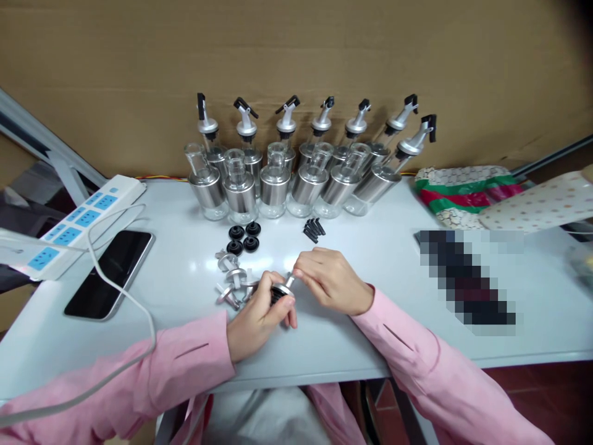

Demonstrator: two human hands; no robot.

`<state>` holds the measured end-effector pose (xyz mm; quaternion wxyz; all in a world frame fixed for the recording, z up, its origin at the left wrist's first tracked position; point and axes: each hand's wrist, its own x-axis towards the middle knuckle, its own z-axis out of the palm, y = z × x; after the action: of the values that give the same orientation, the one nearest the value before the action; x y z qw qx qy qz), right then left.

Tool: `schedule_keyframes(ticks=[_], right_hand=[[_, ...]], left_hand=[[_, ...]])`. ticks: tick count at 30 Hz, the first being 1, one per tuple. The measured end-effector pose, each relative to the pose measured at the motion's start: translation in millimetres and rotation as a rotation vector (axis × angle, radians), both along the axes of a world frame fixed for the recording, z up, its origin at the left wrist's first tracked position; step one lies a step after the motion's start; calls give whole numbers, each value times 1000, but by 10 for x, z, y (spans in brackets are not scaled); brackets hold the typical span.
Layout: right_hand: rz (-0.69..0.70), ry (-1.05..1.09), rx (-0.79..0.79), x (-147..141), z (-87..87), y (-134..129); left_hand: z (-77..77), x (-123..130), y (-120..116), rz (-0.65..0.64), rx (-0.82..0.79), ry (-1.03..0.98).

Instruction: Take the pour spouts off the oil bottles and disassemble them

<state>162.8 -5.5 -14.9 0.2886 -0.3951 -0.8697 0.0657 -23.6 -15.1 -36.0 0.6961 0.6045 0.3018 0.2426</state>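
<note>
My left hand (262,312) grips a silver spout with a black ribbed stopper (283,288) between thumb and fingers. At the tip of that spout, the fingers of my right hand (331,281) are pinched together; anything small between them is hidden. Several loose silver spout tops (235,277) lie just left of my left hand. Behind them sit several round black stoppers (244,237). A little pile of thin black pieces (315,229) rests beyond my right hand.
Glass and steel bottles (274,188) stand in two rows at the back, the rear ones with spouts. A power strip (78,225), cable and phone (111,272) lie left. A patterned bag (467,194) and a blurred-out object (463,278) are right.
</note>
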Motion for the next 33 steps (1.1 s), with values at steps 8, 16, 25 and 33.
schedule_keyframes(ticks=[8, 16, 25, 33], right_hand=[[77, 125, 9, -26, 29, 13], [113, 134, -17, -31, 54, -17], [92, 116, -66, -40, 72, -41], [27, 202, -231, -55, 67, -63]], left_hand=[[23, 0, 56, -162, -168, -214], [74, 3, 44, -162, -44, -36], [34, 48, 36, -48, -164, -30], [56, 61, 43, 9, -215, -36]])
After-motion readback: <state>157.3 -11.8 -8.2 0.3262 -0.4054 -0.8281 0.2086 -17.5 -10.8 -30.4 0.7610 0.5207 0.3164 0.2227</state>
